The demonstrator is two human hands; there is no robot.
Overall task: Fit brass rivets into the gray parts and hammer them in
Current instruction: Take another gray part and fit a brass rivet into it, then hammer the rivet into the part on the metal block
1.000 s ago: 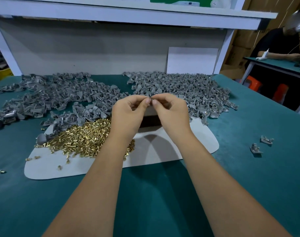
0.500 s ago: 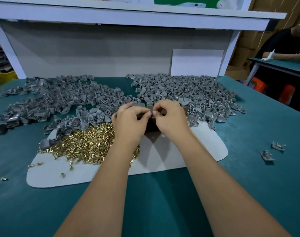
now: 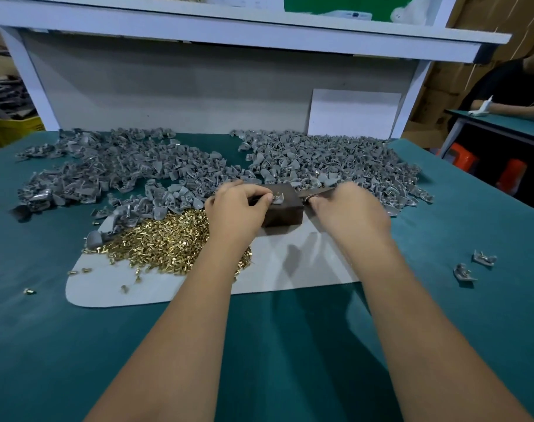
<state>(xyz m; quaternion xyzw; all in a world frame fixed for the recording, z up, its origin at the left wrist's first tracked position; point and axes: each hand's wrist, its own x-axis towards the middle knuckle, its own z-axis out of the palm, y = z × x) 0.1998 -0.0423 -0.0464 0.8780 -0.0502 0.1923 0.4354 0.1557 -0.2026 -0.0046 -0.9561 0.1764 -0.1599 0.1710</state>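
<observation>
— Where do we have the gray part (image 3: 278, 198) right now?
— On top of the dark block (image 3: 282, 208), which sits at the far edge of the pale mat (image 3: 308, 263). Our left hand (image 3: 238, 211) pins it there, fingers curled, the thumb tip pressing its near side.
— And our right hand (image 3: 348, 214)?
— Just beside the block's right side, fingers curled round a thin dark handle (image 3: 319, 194). We cannot tell what tool it belongs to; the hand is blurred.
— Where are the brass rivets (image 3: 168, 242)?
— Heaped on the mat's left half, touching our left wrist, with a few strays on the green table (image 3: 259, 345) toward its left edge.
— The rest of the gray stock?
— Two broad piles along the far edge: the left pile (image 3: 113, 172) and the right pile (image 3: 335, 162). Two loose gray parts (image 3: 472, 264) lie well apart, near the right edge.
</observation>
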